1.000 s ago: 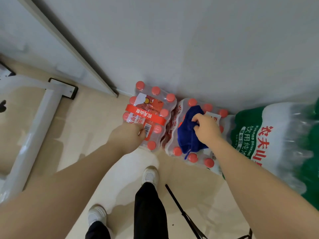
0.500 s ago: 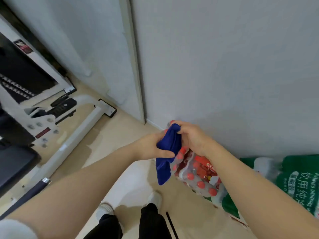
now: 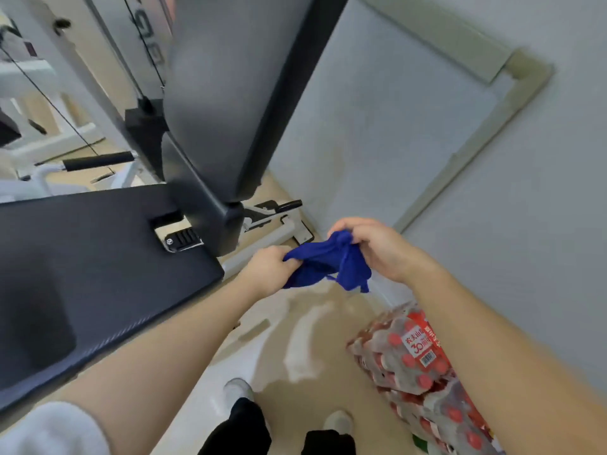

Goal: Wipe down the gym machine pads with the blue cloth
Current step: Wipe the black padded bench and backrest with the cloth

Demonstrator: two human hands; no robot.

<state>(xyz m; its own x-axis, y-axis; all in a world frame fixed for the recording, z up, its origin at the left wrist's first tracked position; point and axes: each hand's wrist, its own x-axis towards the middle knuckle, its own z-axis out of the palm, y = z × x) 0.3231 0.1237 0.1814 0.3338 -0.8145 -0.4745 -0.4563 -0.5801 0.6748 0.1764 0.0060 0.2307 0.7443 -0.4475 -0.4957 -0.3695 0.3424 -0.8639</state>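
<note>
Blue cloth (image 3: 331,266): bunched, hanging in mid-air just right of frame centre, above the floor (image 3: 295,339), touching no pad. Both hands are gripping it. Left hand (image 3: 267,269) is pinching the lower-left edge, fingers closed on fabric. Right hand (image 3: 371,246) is clamping the upper-right corner, also closed on fabric. The two hands are pulling slightly apart, so the cloth is being stretched between them; judgement: this is opening a crumpled rag to get a flat wiping face, not yet wiping.

Seat pad (image 3: 98,257): dark, flat, filling the left of the frame, its near corner just left of the left hand. Back pad (image 3: 223,93): dark, upright, rising toward upper centre. Judgement: the cloth is being held near the seat corner because that surface is the closest first target.

Lower right: shrink-wrapped pack of water bottles (image 3: 417,359) is sitting on the floor against the wall (image 3: 492,224), below the right forearm.
</note>
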